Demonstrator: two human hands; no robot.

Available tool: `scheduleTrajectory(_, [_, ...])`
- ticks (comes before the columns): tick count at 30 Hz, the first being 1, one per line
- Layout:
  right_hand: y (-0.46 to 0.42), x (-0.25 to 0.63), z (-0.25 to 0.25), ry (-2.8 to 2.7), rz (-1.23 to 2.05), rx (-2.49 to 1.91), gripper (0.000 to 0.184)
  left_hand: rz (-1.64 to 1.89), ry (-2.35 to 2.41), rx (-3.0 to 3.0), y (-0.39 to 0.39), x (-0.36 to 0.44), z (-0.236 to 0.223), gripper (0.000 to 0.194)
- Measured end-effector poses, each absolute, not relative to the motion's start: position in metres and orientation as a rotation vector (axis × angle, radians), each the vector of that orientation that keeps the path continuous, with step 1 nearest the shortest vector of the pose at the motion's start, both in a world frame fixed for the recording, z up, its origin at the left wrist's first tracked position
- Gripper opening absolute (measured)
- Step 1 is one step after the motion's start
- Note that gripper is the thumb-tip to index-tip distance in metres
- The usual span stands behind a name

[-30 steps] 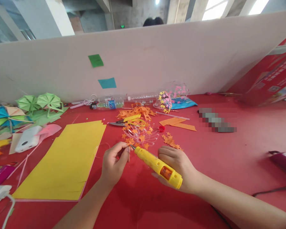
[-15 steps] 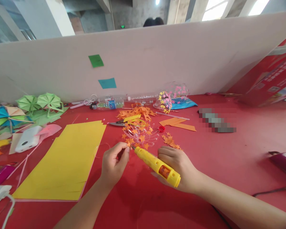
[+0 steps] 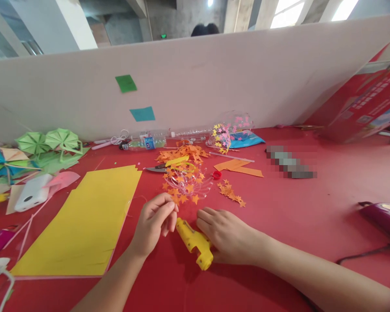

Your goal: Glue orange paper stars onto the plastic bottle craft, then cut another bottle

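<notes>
Fingers of my right hand (image 3: 225,232) clasp the glue gun (image 3: 192,240), likely steadying it; left hand (image 3: 156,223) curled, hold unclear from here.

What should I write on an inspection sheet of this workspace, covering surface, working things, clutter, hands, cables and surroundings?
Surface: red table, with glare toward the right.
Working things: yellow glue gun beside the right hand; orange stars on and around a clear plastic piece.
Clutter: yellow paper, orange paper strips, green paper umbrellas, labelled bottle.
Hands: left hand has curled fingers, anything held unclear; right hand's grip hidden.
Cables: white cable at left, dark cable at right.
Surroundings: pale partition bearing green square and blue square; red box at right.
</notes>
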State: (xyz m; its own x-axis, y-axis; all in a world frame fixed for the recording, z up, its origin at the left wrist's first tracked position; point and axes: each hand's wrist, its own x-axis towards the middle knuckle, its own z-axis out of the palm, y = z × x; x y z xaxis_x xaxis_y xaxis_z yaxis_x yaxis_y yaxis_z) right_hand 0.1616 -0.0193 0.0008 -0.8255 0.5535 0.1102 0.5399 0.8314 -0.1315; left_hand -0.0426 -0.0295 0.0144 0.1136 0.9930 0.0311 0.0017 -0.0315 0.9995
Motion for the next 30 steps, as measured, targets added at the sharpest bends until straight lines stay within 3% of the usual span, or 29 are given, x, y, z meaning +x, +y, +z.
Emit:
scheduleTrajectory(5, [-0.018,0.169,0.005,-2.861,0.158,-0.863,0.039,0.914,1.019,1.292,-0.034,-0.035,0.020,0.025])
scheduleTrajectory(10, [-0.011,0.177,0.023,-2.612,0.256,-0.706,0.007,0.791,0.937,1.175,-0.034,-0.028,0.029,0.022])
scheduleTrajectory(14, [-0.010,0.180,0.028,-2.246,0.191,-0.531,0.008,0.738,0.864,1.013,-0.034,-0.023,0.032,0.019])
scheduleTrajectory(22, [-0.015,0.184,0.029,-2.240,-0.123,-0.414,0.008,0.615,0.874,0.979,-0.032,-0.011,0.040,0.019])
scheduleTrajectory(26, [-0.011,0.188,0.031,-2.174,-0.077,-0.458,0.011,0.792,1.203,1.525,-0.033,-0.006,0.040,0.025])
scheduleTrajectory(30, [0.001,0.189,0.029,-2.034,0.019,-0.628,0.012,1.268,1.551,2.550,-0.031,0.000,0.026,0.010])
